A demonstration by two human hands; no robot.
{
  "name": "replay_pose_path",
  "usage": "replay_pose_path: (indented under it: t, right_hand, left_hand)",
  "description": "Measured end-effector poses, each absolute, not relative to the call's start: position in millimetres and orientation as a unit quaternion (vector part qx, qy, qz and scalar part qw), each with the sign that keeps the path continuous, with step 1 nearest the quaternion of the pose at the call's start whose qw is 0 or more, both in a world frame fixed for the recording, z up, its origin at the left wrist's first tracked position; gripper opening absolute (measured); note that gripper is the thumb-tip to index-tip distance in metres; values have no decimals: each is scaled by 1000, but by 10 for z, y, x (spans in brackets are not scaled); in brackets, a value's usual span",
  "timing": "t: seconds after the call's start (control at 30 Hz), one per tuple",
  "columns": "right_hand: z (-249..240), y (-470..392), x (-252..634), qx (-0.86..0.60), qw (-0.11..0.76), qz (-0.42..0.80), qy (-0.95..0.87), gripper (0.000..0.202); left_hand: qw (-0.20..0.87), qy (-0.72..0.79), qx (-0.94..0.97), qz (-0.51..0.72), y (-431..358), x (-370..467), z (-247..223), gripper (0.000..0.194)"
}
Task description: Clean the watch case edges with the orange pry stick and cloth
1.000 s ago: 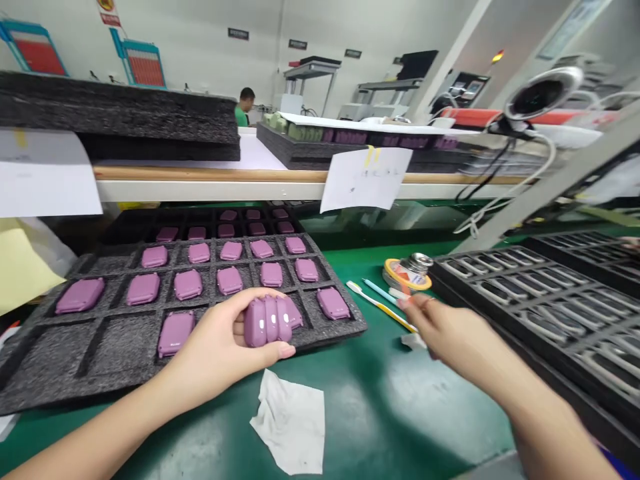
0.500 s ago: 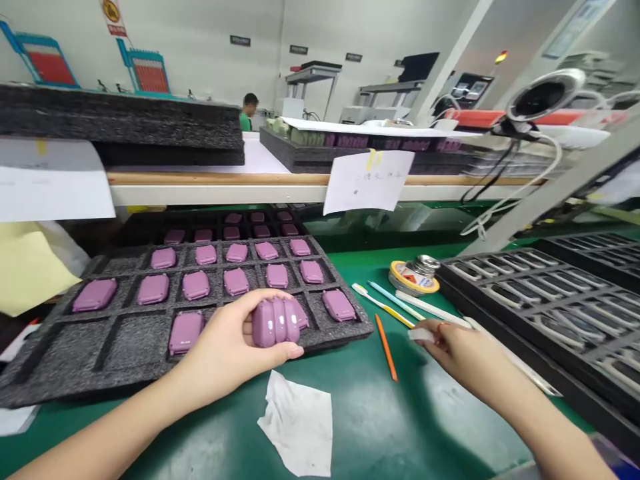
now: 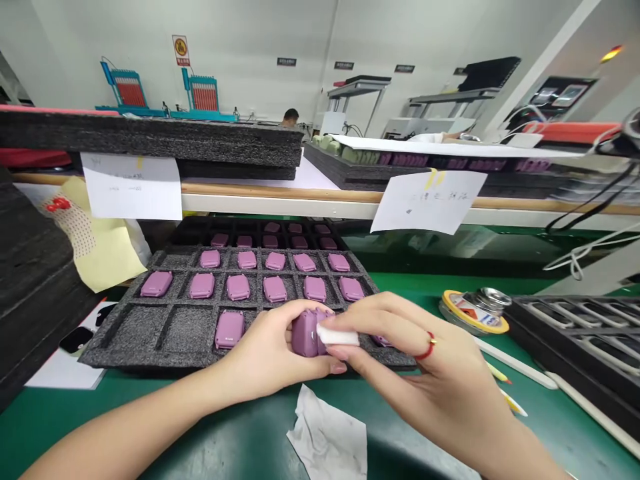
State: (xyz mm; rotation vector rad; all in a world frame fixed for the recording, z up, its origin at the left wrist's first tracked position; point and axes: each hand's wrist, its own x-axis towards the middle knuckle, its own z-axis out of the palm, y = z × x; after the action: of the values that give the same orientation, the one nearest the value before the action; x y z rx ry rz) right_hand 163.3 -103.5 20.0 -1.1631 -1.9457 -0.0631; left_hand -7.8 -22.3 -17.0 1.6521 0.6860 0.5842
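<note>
A small stack of purple watch cases [image 3: 303, 333] is gripped between the thumb and fingers of my left hand [image 3: 260, 350], above the front edge of a black foam tray [image 3: 185, 360]. My right hand [image 3: 425, 363], with a red cord on one finger, pinches a folded white wipe [image 3: 340, 336] against the side of the stack. That hand hides part of the stack and some of the tray. More purple cases [image 3: 230, 329] lie singly in the tray's compartments. On the green table below my hands is a crumpled white cloth [image 3: 333, 437].
To the right are a round metal-topped dispenser [image 3: 477, 310], a white stick [image 3: 520, 363] and partly hidden pens. A black tray of frames [image 3: 585, 327] borders the right side. The shelf edge [image 3: 280, 203] crosses overhead, with paper notes hanging from it. A person sits far back.
My right hand has come left from beside the pens with the wipe, which now touches the stack. The left hand still holds the cases. My view has turned left.
</note>
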Motion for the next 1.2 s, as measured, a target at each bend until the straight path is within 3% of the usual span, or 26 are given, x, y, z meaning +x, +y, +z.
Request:
replay_pose_path:
  t: [0.2, 0.53, 0.83, 1.0, 1.2]
  right_hand:
    - [114, -985, 1588, -437, 405, 31, -803, 19]
    - [14, -893, 1520, -463, 419, -73, -778, 16]
    - [40, -947, 1453, -480, 400, -99, -774, 15]
    - [33, -961, 1460, -475, 364, -72, -798, 14]
    - [12, -967, 1472, -491, 381, -98, -777, 13]
  left_hand:
    - [592, 290, 708, 252, -190, -64, -220, 50]
    - [595, 324, 691, 251, -215, -31, -223, 44]
    - [570, 327, 712, 249, -233, -27, -220, 41]
    - [558, 331, 719, 248, -226, -28, -233, 51]
    - [565, 330, 717, 240, -246, -29, -210, 43]
